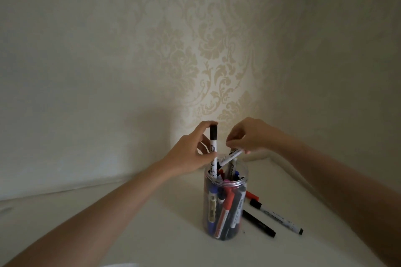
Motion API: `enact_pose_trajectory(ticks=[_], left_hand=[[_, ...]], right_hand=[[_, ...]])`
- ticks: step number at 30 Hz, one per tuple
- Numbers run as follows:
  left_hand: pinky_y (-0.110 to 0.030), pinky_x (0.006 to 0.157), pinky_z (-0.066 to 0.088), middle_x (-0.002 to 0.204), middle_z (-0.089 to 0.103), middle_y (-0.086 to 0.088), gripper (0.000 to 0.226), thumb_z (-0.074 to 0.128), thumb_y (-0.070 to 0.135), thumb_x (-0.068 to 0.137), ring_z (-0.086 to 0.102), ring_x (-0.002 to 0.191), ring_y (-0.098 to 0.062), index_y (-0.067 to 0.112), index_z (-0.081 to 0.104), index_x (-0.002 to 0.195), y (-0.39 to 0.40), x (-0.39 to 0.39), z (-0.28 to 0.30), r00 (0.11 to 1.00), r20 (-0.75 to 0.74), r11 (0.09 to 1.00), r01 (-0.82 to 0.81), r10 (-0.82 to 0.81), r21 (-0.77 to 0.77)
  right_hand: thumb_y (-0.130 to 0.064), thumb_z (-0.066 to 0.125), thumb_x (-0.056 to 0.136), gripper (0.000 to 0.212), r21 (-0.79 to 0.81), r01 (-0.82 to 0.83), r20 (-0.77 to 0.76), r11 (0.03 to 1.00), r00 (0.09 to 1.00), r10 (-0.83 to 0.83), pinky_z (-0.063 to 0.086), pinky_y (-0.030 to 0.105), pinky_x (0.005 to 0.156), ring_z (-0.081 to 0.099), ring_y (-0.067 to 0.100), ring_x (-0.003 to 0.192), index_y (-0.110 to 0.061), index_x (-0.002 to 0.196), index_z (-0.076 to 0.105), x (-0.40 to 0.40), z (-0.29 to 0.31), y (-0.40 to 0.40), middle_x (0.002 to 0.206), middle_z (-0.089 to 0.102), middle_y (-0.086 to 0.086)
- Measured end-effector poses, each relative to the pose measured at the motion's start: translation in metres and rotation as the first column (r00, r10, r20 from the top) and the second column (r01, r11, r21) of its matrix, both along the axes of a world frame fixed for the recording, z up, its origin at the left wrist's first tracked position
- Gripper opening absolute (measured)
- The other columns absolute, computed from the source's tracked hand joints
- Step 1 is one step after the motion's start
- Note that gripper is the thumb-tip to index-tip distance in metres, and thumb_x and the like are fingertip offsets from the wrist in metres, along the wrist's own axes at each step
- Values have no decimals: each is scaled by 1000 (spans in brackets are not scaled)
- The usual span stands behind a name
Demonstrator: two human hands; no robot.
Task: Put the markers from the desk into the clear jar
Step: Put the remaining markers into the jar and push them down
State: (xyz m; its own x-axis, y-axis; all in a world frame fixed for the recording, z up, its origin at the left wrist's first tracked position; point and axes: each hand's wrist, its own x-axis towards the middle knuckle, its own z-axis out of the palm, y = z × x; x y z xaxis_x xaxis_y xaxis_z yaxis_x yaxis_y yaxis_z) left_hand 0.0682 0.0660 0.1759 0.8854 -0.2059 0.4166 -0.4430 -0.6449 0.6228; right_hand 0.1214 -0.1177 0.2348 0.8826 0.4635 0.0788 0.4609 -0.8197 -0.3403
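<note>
A clear jar [243, 182] stands on the white desk, holding several markers with blue, red and black caps. My left hand [191, 154] grips a white marker with a black cap [213, 149] upright, its lower end inside the jar's mouth. My right hand [249, 134] pinches a second white marker [230, 156] that slants down into the jar. Right of the jar on the desk lie a white marker with black ends [276, 215], an all-black marker [259, 223] and a red-capped marker [252, 195], partly hidden behind the jar.
The white desk [152, 212] sits in a corner against patterned beige wallpaper. Its back edge runs behind the jar, and its right edge angles toward me.
</note>
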Motion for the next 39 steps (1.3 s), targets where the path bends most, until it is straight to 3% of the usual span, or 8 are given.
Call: enact_pose_trajectory(ticks=[6, 9, 12, 16, 19, 22, 28, 39], left_hand=[[-30, 80, 58, 95, 72, -3, 59, 71, 7, 85, 71, 81, -12, 31, 41, 130, 2, -2, -7, 998, 67, 987, 27, -16, -159], [-29, 81, 59, 97, 71, -2, 53, 74, 5, 82, 72, 83, -10, 26, 46, 123, 0, -5, -11, 996, 90, 988, 40, -27, -149], [-28, 86, 58, 96, 73, -2, 43, 74, 2, 82, 72, 85, -10, 22, 55, 116, -4, -8, -17, 994, 94, 990, 67, -55, -125], [-18, 86, 55, 97, 75, -2, 31, 70, 5, 87, 72, 89, -6, 15, 64, 116, -5, -8, -12, 994, 97, 984, 73, -58, -165], [-19, 84, 55, 93, 76, -2, 28, 74, 8, 84, 72, 85, -7, 16, 66, 110, -3, -11, -12, 996, 93, 981, 23, -5, -192], [-22, 84, 56, 91, 76, -1, 26, 75, 9, 83, 72, 84, -7, 18, 66, 106, 2, -14, -13, 993, 106, 978, -19, 42, -209], [-22, 85, 57, 94, 76, -1, 25, 76, 9, 82, 72, 82, -6, 12, 66, 105, 4, -12, -7, 995, 97, 995, -28, 37, -95], [-21, 79, 57, 88, 75, 4, 27, 75, 13, 83, 72, 80, -5, 21, 64, 106, -8, -9, -9, 993, 94, 990, -54, 67, -130]], right_hand=[[-28, 66, 86, 20, -28, 34, 125, 999, 992, -30, 45, 12, 53, 58, -2, 42, -14, 96, 75, -7, -6, -3, 86, 77, 3], [-34, 57, 93, 31, -127, 93, 199, 988, 978, -66, 54, 26, 68, 68, 17, 72, -7, 97, 71, -11, -16, 4, 90, 74, 9], [-41, 43, 98, 44, -223, 153, 278, 963, 957, -87, 52, 33, 69, 59, 22, 72, -3, 94, 65, -18, -28, 11, 85, 64, 10], [-38, 38, 101, 42, -398, 113, 214, 910, 976, -28, 42, 29, 63, 51, 20, 69, -3, 101, 62, -30, -23, 13, 72, 45, 4], [-42, 46, 96, 39, -432, 17, 129, 902, 991, 44, 48, 27, 64, 59, 18, 73, -6, 100, 62, -34, -25, 13, 81, 59, 3], [-41, 56, 92, 38, -372, -38, 101, 927, 992, 81, 50, 27, 78, 64, 19, 93, -15, 118, 63, -32, -18, -1, 111, 66, 3], [-52, 54, 88, 39, 26, 62, 258, 998, 964, -67, 34, 19, 47, 47, 9, 48, -17, 96, 70, -33, 21, -41, 61, 58, -4], [-30, 78, 74, 18, 164, 116, 110, 980, 985, -135, 56, 22, 58, 63, 7, 63, -22, 89, 70, -23, -56, -7, 78, 68, -5]])
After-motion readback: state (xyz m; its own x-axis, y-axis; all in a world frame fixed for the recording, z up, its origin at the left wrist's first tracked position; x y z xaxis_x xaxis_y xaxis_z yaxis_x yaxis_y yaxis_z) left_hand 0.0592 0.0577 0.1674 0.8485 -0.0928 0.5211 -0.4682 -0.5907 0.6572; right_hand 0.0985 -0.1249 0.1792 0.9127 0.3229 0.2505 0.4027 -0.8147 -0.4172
